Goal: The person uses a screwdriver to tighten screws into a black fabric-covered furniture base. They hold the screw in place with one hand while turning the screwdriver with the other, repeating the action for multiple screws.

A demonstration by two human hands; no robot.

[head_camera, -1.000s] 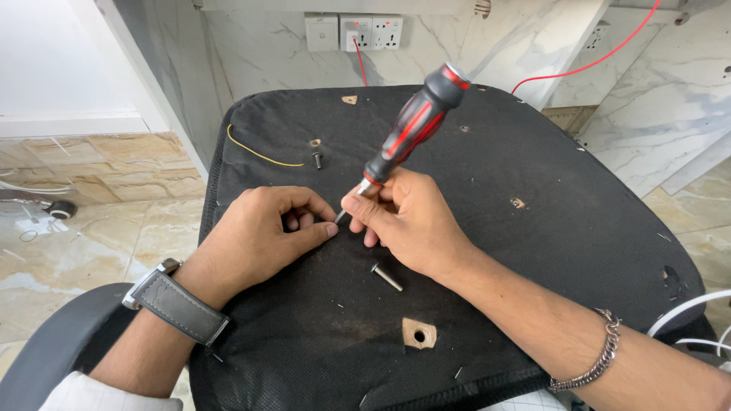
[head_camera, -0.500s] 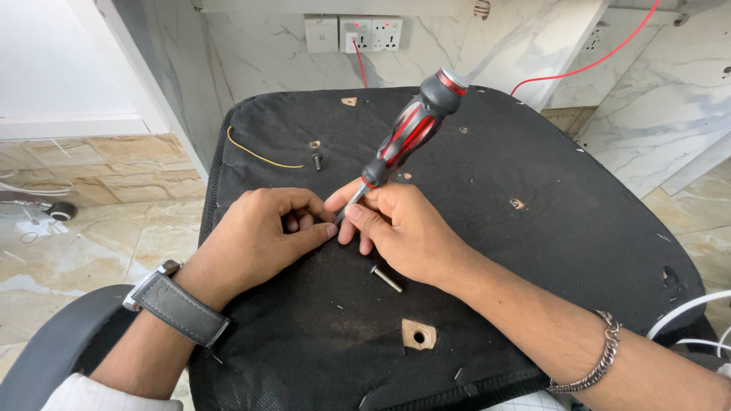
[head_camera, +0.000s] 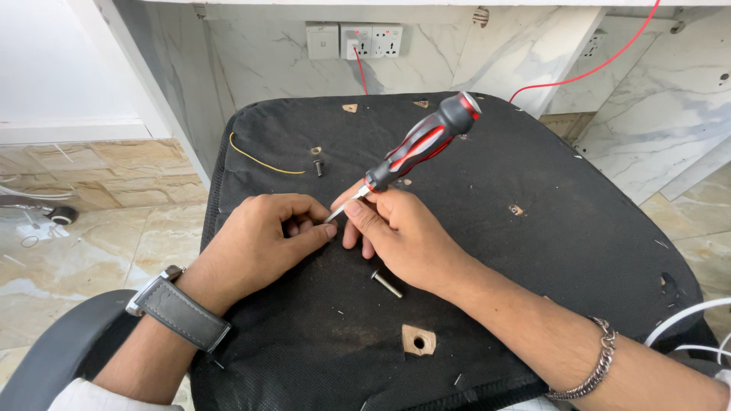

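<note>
Holding a red-and-black screwdriver (head_camera: 421, 143), the right hand (head_camera: 403, 236) grips it low down, near where the metal shaft leaves the handle, fingers closed around it. The left hand (head_camera: 263, 236) is curled shut just beside it, fingertips pinched at the shaft's tip against the black fabric underside of a chair seat (head_camera: 579, 251); whatever is pinched there is hidden. Over the last second the handle has tipped a little and the two hands have drawn closer, so the tip looks to me as if it is being seated on something small rather than turned hard.

Counting what lies about: one loose bolt (head_camera: 387, 283) just below the right hand, touching nothing but the fabric; one more bolt (head_camera: 318, 166) standing in a hole farther up; one bare wooden patch with a hole (head_camera: 418, 340) near the front edge. One yellow wire (head_camera: 263, 160) trails across the seat's far left. One row of wall sockets (head_camera: 354, 39) sits behind, with one red cable (head_camera: 601, 65) running off right.
</note>
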